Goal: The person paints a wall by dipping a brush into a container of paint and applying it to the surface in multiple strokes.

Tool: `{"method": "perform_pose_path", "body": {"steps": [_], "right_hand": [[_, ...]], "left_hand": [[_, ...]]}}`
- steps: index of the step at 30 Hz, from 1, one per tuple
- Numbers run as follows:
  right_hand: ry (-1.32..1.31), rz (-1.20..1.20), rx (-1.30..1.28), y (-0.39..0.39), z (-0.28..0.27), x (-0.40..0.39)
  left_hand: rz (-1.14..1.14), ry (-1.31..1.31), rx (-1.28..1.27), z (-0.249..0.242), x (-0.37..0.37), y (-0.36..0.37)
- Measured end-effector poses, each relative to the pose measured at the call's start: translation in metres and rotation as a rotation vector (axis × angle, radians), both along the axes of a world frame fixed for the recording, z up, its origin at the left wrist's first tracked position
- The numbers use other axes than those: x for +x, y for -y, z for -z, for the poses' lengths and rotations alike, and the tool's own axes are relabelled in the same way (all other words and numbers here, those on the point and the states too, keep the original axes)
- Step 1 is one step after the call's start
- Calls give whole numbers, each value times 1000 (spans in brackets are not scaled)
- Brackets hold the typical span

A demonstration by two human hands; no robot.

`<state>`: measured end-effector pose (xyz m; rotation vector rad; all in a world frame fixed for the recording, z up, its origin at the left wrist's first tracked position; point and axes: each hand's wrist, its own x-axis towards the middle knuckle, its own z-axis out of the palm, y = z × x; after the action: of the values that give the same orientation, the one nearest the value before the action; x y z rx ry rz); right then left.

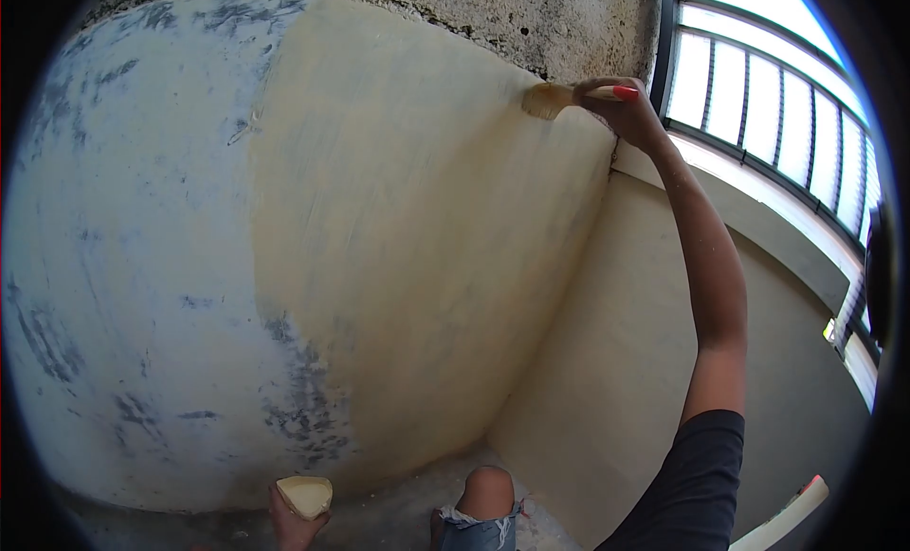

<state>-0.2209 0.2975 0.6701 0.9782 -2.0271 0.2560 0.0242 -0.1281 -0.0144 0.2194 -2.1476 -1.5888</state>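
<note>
My right hand (616,105) is closed round the handle of a paintbrush (547,101), whose bristles touch the upper right part of the wall (408,172), near its rough top edge. The brush handle has a red tip. Low in the view, my left hand (296,524) holds a small container (306,496) of cream-coloured paint. Cream paint covers the right part of the wall, while the left part is whitish with dark grey patches.
Rough concrete (531,20) borders the wall's top. A metal railing (777,105) stands at the upper right above a low side wall (645,323). My bent knee (486,494) is at the bottom, and a pale, red-tipped object (787,518) lies lower right.
</note>
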Motion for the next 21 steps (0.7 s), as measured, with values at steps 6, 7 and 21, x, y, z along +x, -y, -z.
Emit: {"method": "perform_pose_path", "body": {"steps": [6, 7, 21], "right_hand": [[-362, -56, -166, -26, 68, -40], [-336, -16, -105, -23, 99, -40], [-408, 5, -282, -20, 80, -44]], "left_hand": [[-49, 187, -158, 27, -2, -4], [-48, 185, -160, 32, -4, -2], [-31, 39, 23, -9, 6, -2]]}}
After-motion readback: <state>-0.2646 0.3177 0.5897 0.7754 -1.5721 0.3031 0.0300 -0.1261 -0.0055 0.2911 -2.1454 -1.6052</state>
